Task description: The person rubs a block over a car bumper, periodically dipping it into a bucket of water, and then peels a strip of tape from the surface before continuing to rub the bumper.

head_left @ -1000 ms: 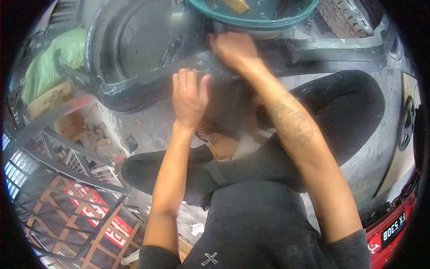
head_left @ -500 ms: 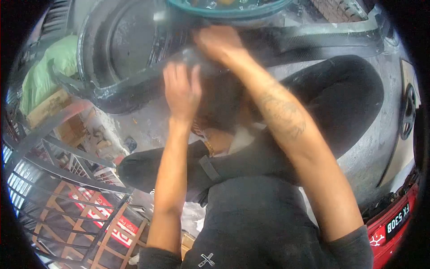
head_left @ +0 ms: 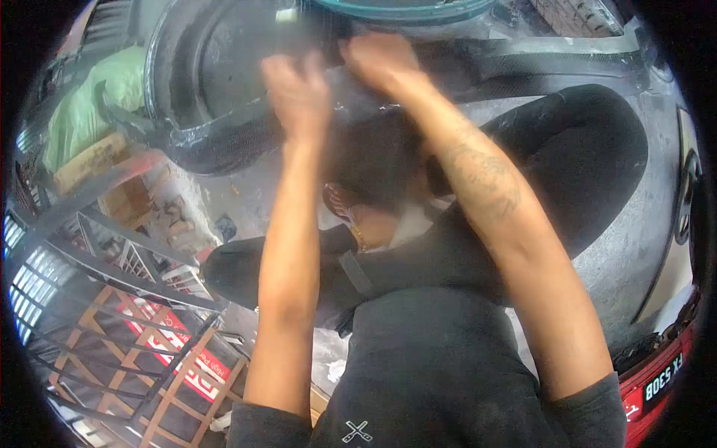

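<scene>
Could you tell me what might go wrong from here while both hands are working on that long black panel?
The left hand and right hand both rest on the wet-looking black panel, so a palm could slip along it. The teal basin sits right beyond the right hand; a hard stroke might knock it and spill it. The panel lies over the person's knee rather than fixed, so it may shift under pressure.

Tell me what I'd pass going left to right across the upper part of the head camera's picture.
Green bag → round black tub → left hand → right hand → black-clad knee → car wheel at the right edge. Both hands rest on a long dark carbon-weave panel that runs across beneath them.
</scene>
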The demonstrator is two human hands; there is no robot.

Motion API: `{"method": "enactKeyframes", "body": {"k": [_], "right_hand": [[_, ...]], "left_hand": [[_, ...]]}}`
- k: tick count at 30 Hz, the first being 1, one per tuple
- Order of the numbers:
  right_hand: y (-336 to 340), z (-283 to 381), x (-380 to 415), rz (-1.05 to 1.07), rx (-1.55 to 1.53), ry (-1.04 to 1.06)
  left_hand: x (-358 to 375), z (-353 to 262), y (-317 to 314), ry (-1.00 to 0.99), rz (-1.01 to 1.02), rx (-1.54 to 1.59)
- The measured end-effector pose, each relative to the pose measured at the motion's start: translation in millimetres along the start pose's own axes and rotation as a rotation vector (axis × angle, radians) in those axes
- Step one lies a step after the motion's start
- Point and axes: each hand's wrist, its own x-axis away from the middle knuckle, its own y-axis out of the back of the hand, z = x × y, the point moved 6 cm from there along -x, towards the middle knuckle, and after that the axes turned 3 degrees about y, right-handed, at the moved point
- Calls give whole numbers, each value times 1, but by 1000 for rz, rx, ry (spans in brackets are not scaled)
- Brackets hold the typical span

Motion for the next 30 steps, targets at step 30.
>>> {"method": "enactKeyframes", "body": {"k": [30], "right_hand": [[6,1,1,-55,-3,-51]], "left_hand": [[0,18,29,63,122,-105]]}}
